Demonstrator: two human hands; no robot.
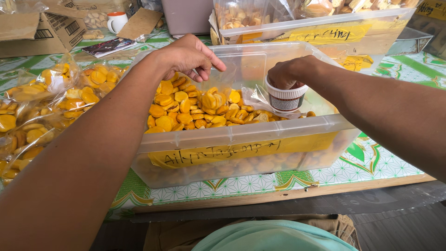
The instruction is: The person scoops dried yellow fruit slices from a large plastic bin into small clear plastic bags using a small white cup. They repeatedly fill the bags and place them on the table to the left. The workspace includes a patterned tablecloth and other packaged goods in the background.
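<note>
The right hand (289,73) is closed over the top of a small ribbed paper cup (285,99), fingers curled together around its rim, holding it just above the yellow round biscuits (186,107) at the right of a clear plastic bin (232,139). The cup looks light and thin-walled, easy to crush, so a grip around the stiffer rim seems the safest hold. The left hand (188,56) hovers over the bin's far left side, thumb and fingers pinched on the edge of a clear plastic bag (253,95); the film looks limp, slippery and crinkled. The biscuits look dry, hard and brittle, likely to chip if pressed. The bin is rigid and smooth, with a yellow tape label across its near wall. More bagged biscuits (60,93) lie to the left on a green patterned tablecloth (371,162).
</note>
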